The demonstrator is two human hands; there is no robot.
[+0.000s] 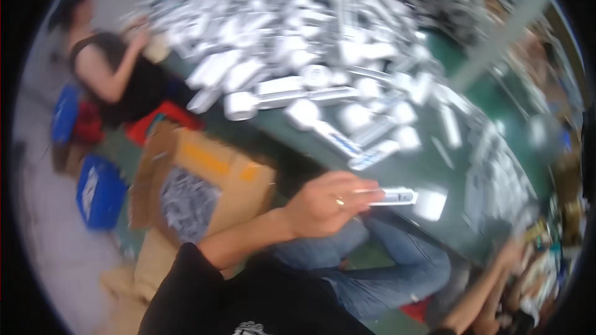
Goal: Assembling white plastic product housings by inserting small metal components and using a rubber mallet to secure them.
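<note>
The picture is tilted and blurred. My left hand (pixel 326 206), with a ring on one finger, is closed on a long white plastic part (pixel 397 196) and holds it over the near edge of the green table (pixel 428 167). A small white piece (pixel 430 205) lies just beyond the part's tip. My right hand (pixel 514 259) is at the lower right by the table edge, next to blurred mixed items; its fingers are too smeared to read. My legs in blue jeans (pixel 397 267) are below the table.
A large heap of white plastic parts (pixel 298 37) covers the table's far half. An open cardboard box (pixel 205 186) of grey-white pieces stands at my left. Another person (pixel 115 74) in a black top works at the far left, with blue crates (pixel 99 189) and a red crate (pixel 158 121) nearby.
</note>
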